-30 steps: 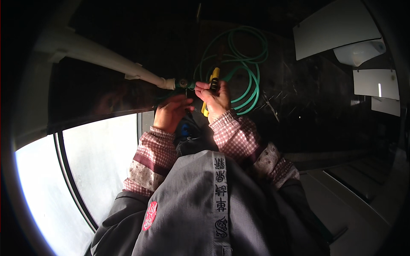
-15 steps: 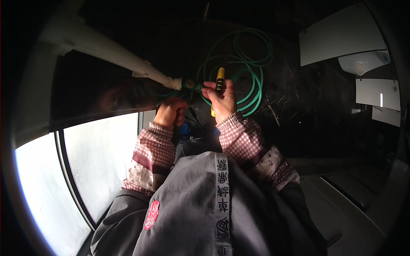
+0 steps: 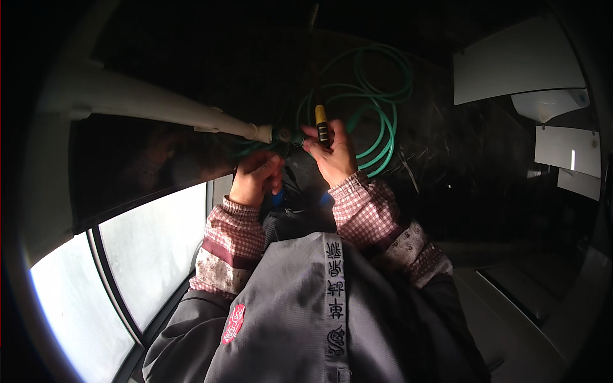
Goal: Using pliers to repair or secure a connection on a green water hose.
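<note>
A tool with a yellow-and-black handle [image 3: 321, 121] stands up out of my right hand [image 3: 335, 156], which is closed around it; the working end is hidden. The thumb and fingertips of that hand are beside a dark green fitting [image 3: 282, 135] on the end of a pale pipe [image 3: 236, 127]. Just below the fitting, to its left, my left hand [image 3: 254, 177] is closed with curled fingers. What it holds, if anything, cannot be made out. A green hose [image 3: 383, 150] lies in loose coils beyond and right of my right hand.
Bright window panes [image 3: 156, 242] fill the lower left, under a dark glossy panel [image 3: 128, 172]. White panels [image 3: 520, 60] and a pale rounded container [image 3: 549, 102] are at the upper right. Small blue things [image 3: 276, 196] show between my forearms.
The tool handle has tipped slightly left and sits lower in my right hand. My left hand has turned a little, its fingers still curled. The whole view has shifted slightly.
</note>
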### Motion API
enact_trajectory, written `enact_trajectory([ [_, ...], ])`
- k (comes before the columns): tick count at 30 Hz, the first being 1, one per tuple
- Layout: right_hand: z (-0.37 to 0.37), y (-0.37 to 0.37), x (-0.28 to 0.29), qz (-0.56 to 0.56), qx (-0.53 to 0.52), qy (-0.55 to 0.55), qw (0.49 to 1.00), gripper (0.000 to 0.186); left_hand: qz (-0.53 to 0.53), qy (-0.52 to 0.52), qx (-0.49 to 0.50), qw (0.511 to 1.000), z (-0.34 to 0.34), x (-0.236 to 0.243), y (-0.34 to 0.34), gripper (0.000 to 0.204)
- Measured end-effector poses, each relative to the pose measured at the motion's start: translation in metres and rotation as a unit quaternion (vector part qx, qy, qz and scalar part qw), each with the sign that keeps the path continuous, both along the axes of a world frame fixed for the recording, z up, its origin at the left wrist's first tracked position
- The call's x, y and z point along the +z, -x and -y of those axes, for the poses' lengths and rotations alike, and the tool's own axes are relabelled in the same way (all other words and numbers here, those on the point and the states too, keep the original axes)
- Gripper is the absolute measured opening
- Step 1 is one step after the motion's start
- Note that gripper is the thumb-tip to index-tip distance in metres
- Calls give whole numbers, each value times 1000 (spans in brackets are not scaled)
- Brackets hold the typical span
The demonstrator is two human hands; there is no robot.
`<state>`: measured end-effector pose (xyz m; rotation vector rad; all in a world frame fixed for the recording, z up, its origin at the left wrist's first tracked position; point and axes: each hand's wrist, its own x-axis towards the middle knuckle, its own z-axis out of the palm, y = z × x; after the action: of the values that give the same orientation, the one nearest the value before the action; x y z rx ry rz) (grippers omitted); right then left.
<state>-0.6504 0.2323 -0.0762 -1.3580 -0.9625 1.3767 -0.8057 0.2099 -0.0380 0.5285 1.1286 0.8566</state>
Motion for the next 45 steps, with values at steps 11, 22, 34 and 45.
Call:
enact_trajectory([
  [11, 3, 6, 17, -5, 41, 23, 999, 30, -249, -278, 51, 926, 11, -29, 4, 11],
  [22, 0, 5, 31, -32, 62, 30, 997, 33, -257, -202, 112, 938, -1, -3, -10, 12],
  [34, 4, 9, 25, -102, 11, 36, 994, 30, -76, -181, 174, 965, 13, -18, -2, 18],
  [45, 4, 5, 35, -75, 66, 47, 994, 32, 61, -55, 257, 963, 12, -10, -19, 22],
])
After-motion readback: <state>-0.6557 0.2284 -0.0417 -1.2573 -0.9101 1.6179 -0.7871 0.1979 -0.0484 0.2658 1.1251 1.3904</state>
